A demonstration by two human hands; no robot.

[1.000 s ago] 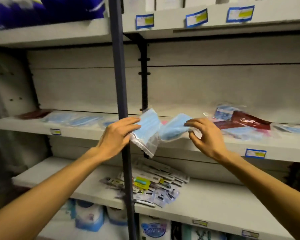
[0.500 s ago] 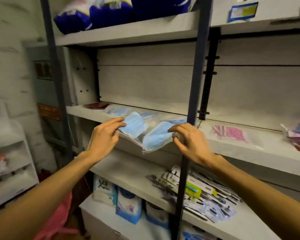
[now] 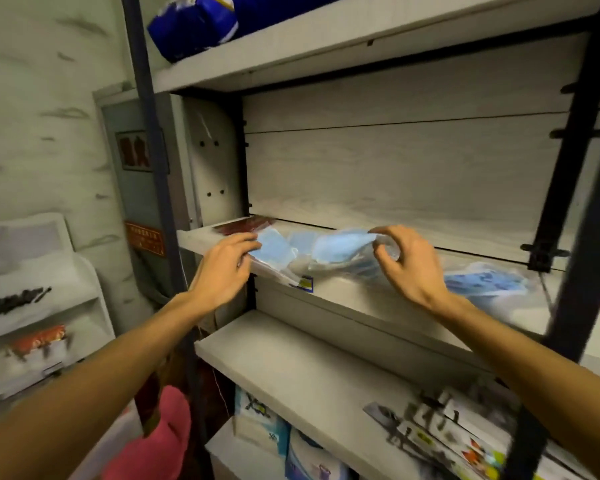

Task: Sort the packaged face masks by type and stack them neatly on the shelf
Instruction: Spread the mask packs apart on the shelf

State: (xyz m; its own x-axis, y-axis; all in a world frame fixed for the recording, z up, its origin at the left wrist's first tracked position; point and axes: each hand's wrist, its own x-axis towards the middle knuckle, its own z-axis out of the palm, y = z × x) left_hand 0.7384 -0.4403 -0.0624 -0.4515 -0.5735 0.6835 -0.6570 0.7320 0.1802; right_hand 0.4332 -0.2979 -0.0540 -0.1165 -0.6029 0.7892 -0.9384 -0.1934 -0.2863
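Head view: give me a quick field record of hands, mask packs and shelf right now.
left hand: fingers on a bagged blue mask pack at the middle shelf front
right hand: pinching the top edge of a second blue mask pack
dark red pack: lying at the shelf's back left corner
more blue packs: loose on the shelf, right of the hands
stacking: not yet neat; packs overlap unevenly
lower shelf: assorted carded packets at right

Blue cloth-like masks (image 3: 274, 245) in glossy clear plastic wrap; matt pale wood-grain shelf (image 3: 343, 299); dark matt metal upright (image 3: 153, 133) upper left
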